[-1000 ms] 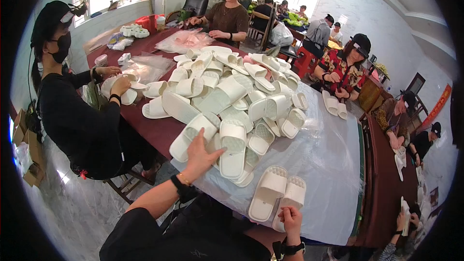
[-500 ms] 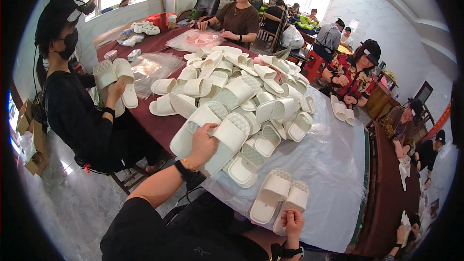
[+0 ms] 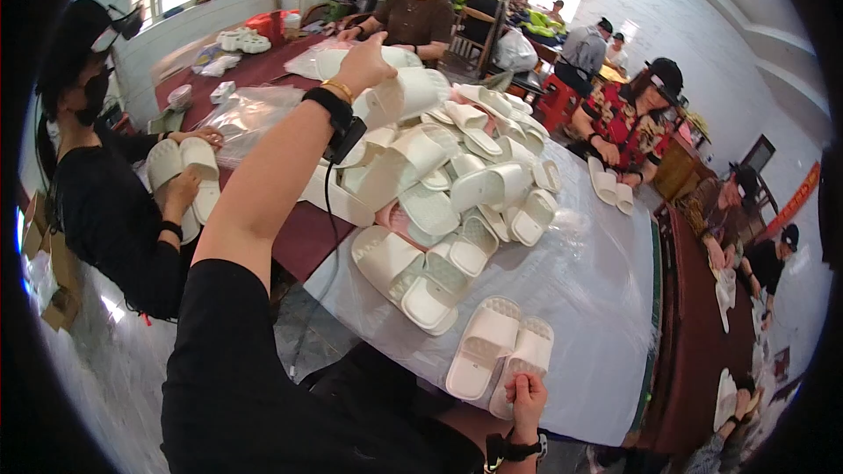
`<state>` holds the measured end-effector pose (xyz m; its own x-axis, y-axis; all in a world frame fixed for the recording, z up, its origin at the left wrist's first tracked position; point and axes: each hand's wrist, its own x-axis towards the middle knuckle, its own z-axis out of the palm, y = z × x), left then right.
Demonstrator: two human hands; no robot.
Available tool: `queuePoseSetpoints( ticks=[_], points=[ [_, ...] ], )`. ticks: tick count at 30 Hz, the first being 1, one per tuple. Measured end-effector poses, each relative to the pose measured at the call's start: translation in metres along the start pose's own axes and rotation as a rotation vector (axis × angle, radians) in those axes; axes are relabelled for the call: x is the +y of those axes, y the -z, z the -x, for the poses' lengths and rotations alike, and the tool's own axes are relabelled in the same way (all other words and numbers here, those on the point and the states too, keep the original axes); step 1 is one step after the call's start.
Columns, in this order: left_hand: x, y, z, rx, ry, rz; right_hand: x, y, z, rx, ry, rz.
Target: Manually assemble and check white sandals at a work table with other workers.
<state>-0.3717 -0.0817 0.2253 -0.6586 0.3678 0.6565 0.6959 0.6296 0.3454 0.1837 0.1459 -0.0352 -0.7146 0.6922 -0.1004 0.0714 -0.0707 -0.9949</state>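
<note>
My left hand is raised over the far left of a big pile of white slide slippers. Its fingers are closed on a pair of white slippers, one showing on either side of the hand; the grip itself is partly hidden. Close to me, another pair of white slippers lies side by side on the sheet, soles down. My right hand is curled closed at the heel end of the right slipper in that pair. What its fingers hold, if anything, cannot be made out.
Clear plastic sheeting covers my side of the table. Plastic bags lie on the dark red cloth. Co-workers sit around: one at left holds slippers, another at right handles a pair. A black cable hangs from my left wrist.
My left hand has moved up and away across the pile, lifting slippers. Some slippers at the near left have shifted, uncovering pinkish ones. My right hand has stayed by the near pair.
</note>
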Motion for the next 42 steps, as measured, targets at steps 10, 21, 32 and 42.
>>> queuePoseSetpoints(
  ticks=[10, 21, 32, 42],
  points=[
    [0.149, -0.087, 0.199, -0.678, -0.171, 0.472, -0.02, -0.005, -0.008, 0.023, -0.044, 0.195],
    [0.212, -0.152, 0.275, -0.993, -0.141, 0.65, -0.026, -0.043, 0.022, -0.035, -0.254, 0.381],
    [0.232, -0.194, 0.275, -1.041, -0.288, 0.301, -0.025, -0.073, -0.047, -0.052, -0.354, 0.17],
    [0.227, -0.218, 0.279, -1.099, -0.052, 0.442, -0.011, -0.08, -0.05, -0.053, -0.399, -0.048]
  ],
)
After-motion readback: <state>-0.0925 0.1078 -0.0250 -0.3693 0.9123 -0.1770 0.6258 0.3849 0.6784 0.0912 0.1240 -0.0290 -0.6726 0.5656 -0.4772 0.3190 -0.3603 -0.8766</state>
